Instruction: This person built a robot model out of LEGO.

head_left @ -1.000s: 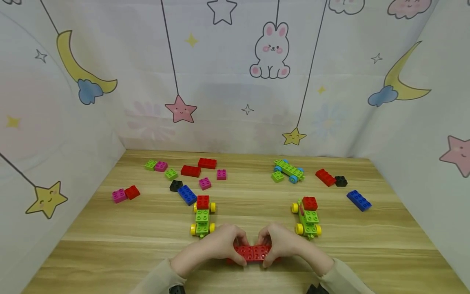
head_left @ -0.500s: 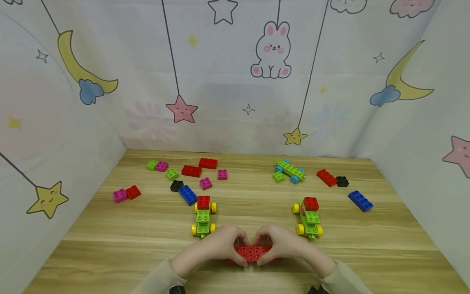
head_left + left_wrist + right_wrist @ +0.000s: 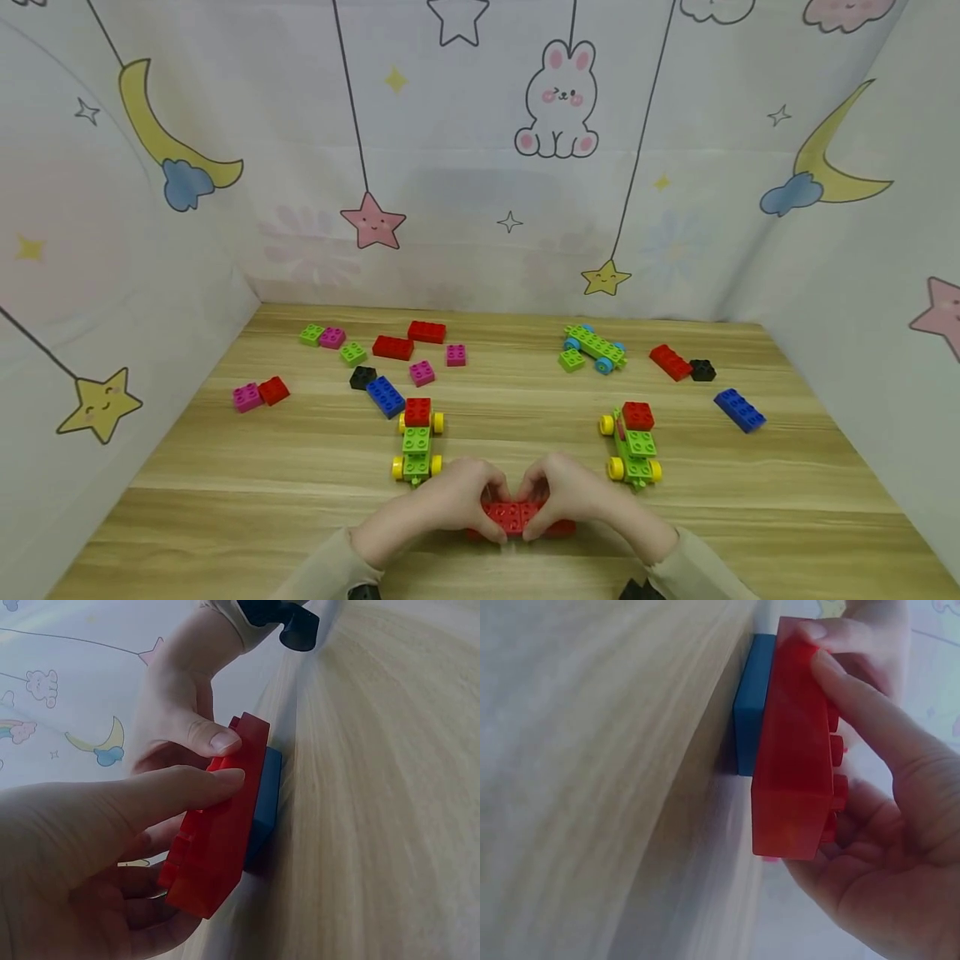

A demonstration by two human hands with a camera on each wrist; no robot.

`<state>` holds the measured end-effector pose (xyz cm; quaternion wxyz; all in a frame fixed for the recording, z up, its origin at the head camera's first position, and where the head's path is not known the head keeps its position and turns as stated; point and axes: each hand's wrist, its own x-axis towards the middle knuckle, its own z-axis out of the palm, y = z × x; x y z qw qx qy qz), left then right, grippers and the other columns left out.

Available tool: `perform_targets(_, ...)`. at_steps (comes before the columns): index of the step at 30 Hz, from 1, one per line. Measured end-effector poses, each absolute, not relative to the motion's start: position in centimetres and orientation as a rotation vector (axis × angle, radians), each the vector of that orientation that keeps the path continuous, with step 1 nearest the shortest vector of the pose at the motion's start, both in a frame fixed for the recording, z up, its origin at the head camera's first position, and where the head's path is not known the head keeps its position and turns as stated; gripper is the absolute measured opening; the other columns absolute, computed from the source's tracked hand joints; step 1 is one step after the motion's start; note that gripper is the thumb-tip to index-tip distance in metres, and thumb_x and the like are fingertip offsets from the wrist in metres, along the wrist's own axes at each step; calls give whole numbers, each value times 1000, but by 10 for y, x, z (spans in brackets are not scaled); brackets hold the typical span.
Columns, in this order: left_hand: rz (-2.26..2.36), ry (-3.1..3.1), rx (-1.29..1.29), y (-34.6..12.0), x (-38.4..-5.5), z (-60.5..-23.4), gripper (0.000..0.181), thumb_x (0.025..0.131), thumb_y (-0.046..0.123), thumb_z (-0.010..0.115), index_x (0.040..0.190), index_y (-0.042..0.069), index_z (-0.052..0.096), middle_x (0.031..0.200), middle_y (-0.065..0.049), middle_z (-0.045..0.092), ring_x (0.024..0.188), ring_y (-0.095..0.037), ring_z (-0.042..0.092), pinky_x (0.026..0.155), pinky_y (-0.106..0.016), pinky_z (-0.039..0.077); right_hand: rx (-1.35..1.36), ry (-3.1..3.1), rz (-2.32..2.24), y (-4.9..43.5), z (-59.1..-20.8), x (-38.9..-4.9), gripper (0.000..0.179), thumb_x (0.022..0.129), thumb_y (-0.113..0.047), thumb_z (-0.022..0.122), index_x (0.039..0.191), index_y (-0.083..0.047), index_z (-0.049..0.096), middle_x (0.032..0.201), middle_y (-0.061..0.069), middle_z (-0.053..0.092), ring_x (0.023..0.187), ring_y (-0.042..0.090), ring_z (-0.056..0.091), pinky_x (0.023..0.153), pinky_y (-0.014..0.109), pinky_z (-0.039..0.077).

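Note:
Two red building bricks [image 3: 513,518] lie end to end near the table's front. Under them shows a blue brick [image 3: 268,799], and the red ends overhang it. My left hand [image 3: 461,493] grips the left part of the red pair, its thumb on the near side. From the right, my right hand [image 3: 570,496] grips the other part, thumb likewise on the near side. The thumbs almost meet at the middle. In the right wrist view the red brick [image 3: 791,750] has its studs facing the palm. The fingers' far-side contact is partly hidden.
Beyond the hands stand two green cars with yellow wheels, the left car [image 3: 417,442] and the right car [image 3: 633,442]. A green base with blue wheels [image 3: 596,346] sits farther back. Loose bricks include a blue one [image 3: 386,397] and another blue one [image 3: 739,410].
My right thumb has slid left along the near side of the red bricks, closer to the left thumb. My left hand keeps its grip. The view has shifted slightly.

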<state>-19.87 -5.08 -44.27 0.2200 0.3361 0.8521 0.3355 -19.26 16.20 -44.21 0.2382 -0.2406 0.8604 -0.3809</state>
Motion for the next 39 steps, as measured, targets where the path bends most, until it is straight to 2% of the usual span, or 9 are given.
perform_targets(10,897,2382,927,-49,-198,-443,26,67,22,90,82,16,70,76,15,60,68,2,49,64,-16,43,-653,2344,-1006,161,-442,-197,25,66,-13,90,85,-12,74,78,-8,69,68,2,58,62,19,49)
perform_targets(17,862,2374,1016,-50,-199,-443,27,68,23,89,85,16,69,78,15,60,68,3,50,64,-15,44,-656,2314,-1023,164,-444,-198,25,67,-12,90,85,-11,73,78,-7,68,69,3,58,62,19,49)
perform_targets(31,828,2319,1108,-57,-202,-434,37,69,22,89,101,11,72,89,12,66,76,4,54,69,-14,47,-724,2320,-1008,164,-444,-197,25,69,-16,89,86,-13,70,79,-11,64,70,1,55,65,18,48)
perform_targets(39,767,2312,1011,-65,-204,-426,40,65,19,91,100,14,71,89,13,65,78,2,57,70,-17,49,-816,2345,-928,164,-439,-194,29,72,-23,87,94,-15,69,85,-14,63,75,-2,53,70,18,47)
